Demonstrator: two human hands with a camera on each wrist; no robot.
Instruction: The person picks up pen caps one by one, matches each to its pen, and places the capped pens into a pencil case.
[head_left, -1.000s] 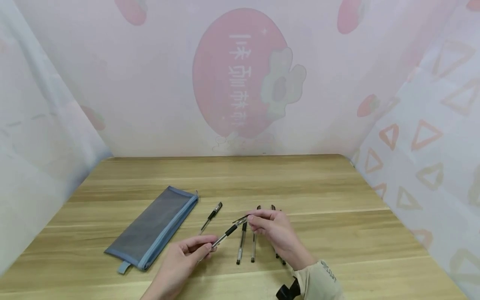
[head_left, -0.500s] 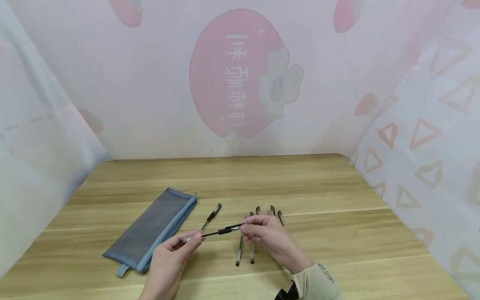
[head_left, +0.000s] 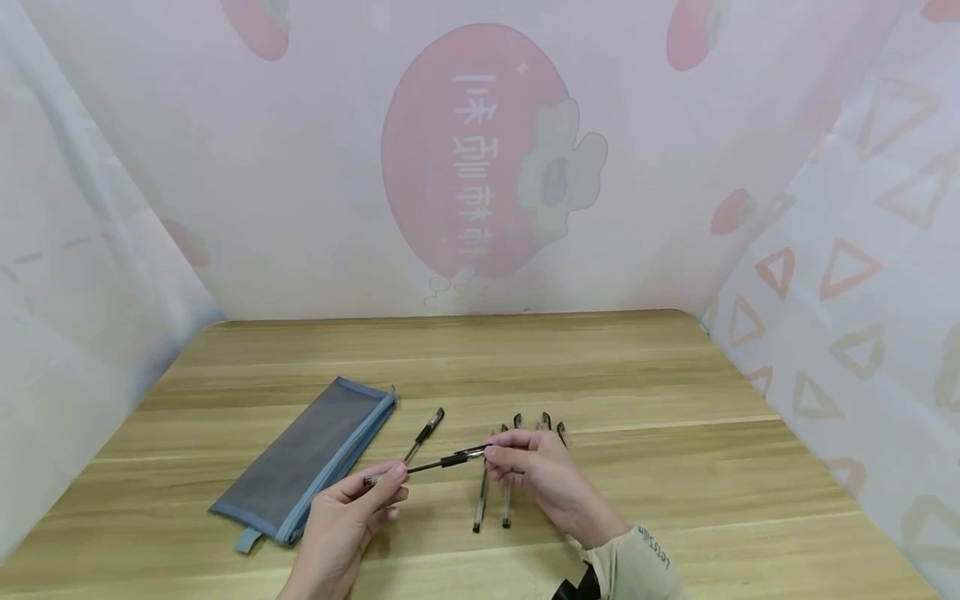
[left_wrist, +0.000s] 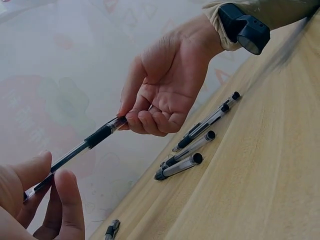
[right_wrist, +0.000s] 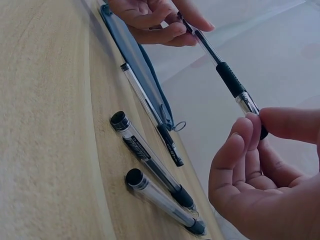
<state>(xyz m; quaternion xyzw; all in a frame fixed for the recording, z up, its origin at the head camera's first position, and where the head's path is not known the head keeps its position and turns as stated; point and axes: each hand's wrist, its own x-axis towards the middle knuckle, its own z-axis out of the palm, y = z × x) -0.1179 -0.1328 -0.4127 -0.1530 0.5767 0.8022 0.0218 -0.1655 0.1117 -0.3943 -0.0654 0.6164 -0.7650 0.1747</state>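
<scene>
A clear-barrelled gel pen (head_left: 453, 460) with a black grip spans the gap between both hands, held above the table. The left hand (head_left: 341, 517) pinches its rear end between thumb and fingers. At the capped end, the right hand (head_left: 547, 479) pinches the tip, its other fingers curled in. Both pinches show in the left wrist view, where the pen's black grip (left_wrist: 99, 136) lies nearer the right hand. Several similar pens lie on the table beneath the right hand, among them one pen (right_wrist: 150, 157) seen plainly in the right wrist view.
A blue-grey mesh zip pouch (head_left: 300, 458) lies flat on the wooden table (head_left: 675, 500) at the left. Another pen (head_left: 426, 432) rests between the pouch and the hands. Printed curtains (head_left: 322, 167) stand behind the table and along both sides.
Over the second, the left hand moved left along with its end of the pen, and the pen swung closer to level. In the last half second both hands hardly moved.
</scene>
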